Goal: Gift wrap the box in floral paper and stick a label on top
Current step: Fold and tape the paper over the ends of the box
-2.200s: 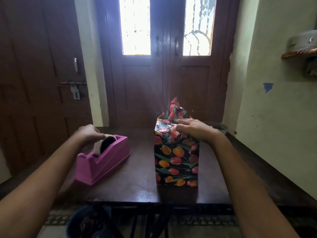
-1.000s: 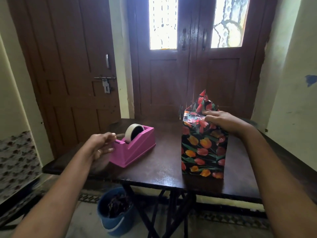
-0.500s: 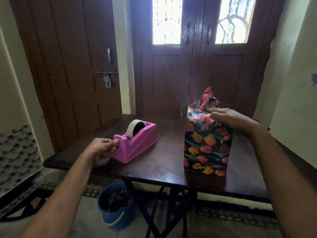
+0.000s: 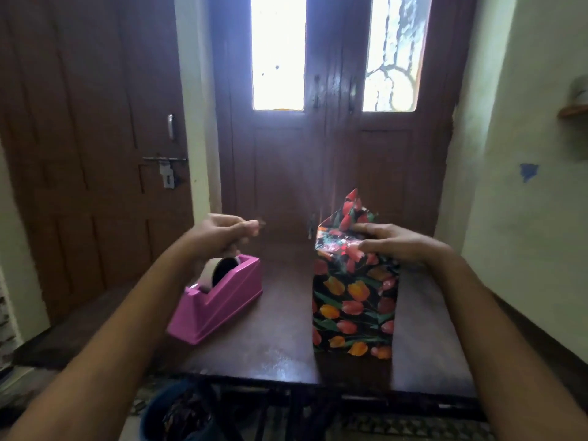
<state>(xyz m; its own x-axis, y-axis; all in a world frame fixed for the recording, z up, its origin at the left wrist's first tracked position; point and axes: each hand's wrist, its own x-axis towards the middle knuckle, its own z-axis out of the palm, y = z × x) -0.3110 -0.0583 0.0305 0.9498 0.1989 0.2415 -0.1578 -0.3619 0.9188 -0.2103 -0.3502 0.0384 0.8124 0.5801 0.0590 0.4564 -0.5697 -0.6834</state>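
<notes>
The box (image 4: pixel 353 300) stands upright on the dark table (image 4: pixel 280 348), covered in black paper with red and orange tulips. A pointed paper flap (image 4: pixel 350 205) sticks up at its far top edge. My right hand (image 4: pixel 394 243) lies across the box's top, its fingers pressing the folded paper down. My left hand (image 4: pixel 222 232) is raised above the pink tape dispenser (image 4: pixel 222 303), fingertips pinched on a small blurred piece that looks like tape (image 4: pixel 261 221). The tape roll (image 4: pixel 211 272) sits in the dispenser. No label is in view.
A blue bucket (image 4: pixel 165 418) stands on the floor under the table's near left corner. Brown wooden doors (image 4: pixel 318 154) close off the space behind the table, and a pale wall (image 4: pixel 525 186) runs along the right side.
My left hand has left the dispenser's front end and risen above it, pinching a small piece. My right hand stays on the box top. The view has swung back to the right.
</notes>
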